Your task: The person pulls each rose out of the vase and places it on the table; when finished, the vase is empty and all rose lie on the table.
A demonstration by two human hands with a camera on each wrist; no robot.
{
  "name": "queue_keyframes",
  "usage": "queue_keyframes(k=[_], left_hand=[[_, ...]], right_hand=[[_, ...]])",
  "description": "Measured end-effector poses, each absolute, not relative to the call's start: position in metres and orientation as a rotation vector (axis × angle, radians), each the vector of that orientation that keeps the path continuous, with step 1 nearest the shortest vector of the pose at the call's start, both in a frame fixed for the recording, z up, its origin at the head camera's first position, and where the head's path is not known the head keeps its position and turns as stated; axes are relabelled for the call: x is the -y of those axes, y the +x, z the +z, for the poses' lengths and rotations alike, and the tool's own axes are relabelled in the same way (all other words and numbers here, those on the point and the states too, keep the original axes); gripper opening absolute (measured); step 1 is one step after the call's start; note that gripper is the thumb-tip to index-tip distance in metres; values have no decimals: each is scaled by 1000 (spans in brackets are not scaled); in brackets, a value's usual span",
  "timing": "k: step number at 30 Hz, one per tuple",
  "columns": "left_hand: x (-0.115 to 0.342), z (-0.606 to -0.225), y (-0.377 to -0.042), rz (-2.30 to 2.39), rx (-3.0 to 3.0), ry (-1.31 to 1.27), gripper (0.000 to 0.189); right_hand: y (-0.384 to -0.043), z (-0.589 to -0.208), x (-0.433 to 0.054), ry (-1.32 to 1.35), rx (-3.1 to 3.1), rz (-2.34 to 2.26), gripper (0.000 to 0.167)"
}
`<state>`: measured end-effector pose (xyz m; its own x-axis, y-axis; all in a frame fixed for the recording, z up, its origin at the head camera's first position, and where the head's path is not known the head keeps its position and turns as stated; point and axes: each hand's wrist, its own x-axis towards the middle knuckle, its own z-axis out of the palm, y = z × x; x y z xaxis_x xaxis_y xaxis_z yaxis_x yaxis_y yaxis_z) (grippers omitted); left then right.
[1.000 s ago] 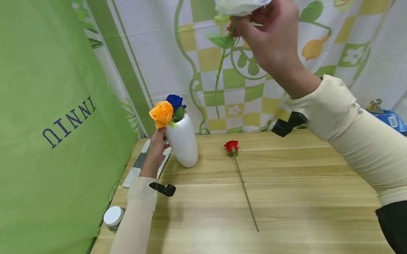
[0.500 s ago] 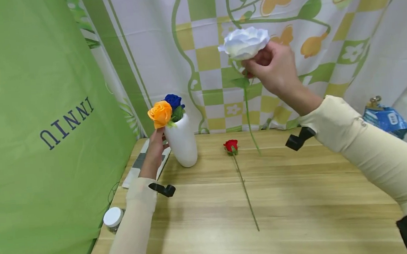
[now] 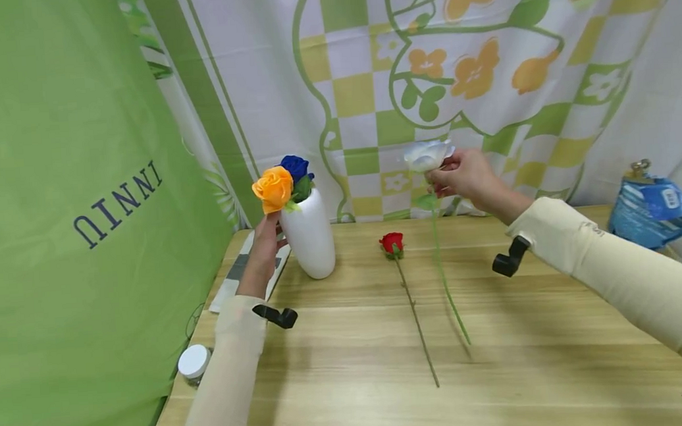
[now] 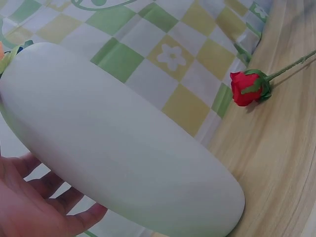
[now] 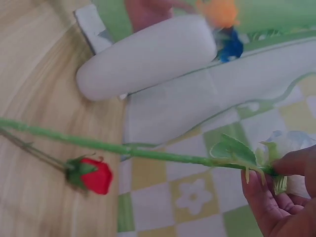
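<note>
A white vase (image 3: 309, 235) stands at the left of the table, holding an orange rose (image 3: 273, 189) and a blue rose (image 3: 295, 168). My left hand (image 3: 263, 248) is at the vase's left side below the orange bloom; in the left wrist view its spread fingers (image 4: 52, 183) lie against the wall. My right hand (image 3: 463, 177) pinches a white artificial rose (image 3: 428, 156) by the stem just beneath its head. Its long green stem (image 5: 148, 154) hangs down above the table. Left of it, a red rose (image 3: 392, 244) lies on the wood, its stem towards me.
A folded grey-and-white cloth (image 3: 235, 273) lies behind my left hand. A white-lidded jar (image 3: 194, 362) stands at the left edge of the table (image 3: 352, 370). At the back right is a blue packet (image 3: 652, 208) with a metal clip. A patterned curtain (image 3: 362, 93) hangs behind.
My right hand has come down from high up with the white rose, bringing its stem low over the table right of the red rose. My left hand stays at the vase.
</note>
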<state>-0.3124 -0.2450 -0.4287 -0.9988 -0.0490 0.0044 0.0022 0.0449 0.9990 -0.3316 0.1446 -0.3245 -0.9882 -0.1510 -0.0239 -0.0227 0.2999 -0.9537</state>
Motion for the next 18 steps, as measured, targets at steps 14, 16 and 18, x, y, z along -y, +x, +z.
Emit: queue_keyframes(k=[14,16,18], left_hand=[[245,-428,-314,-2194,2218,32,62],[245,-429,-314,-2189,2221,36,62],[246,-430,-313,-2192,2218,32,62]], right_hand=[[-350,-393,-156,-26,-2323,-1606,32],[-352,-402,-155,-30,-2337,-1591,31],[-354,-414,-154,-35,-2346,-1590,29]])
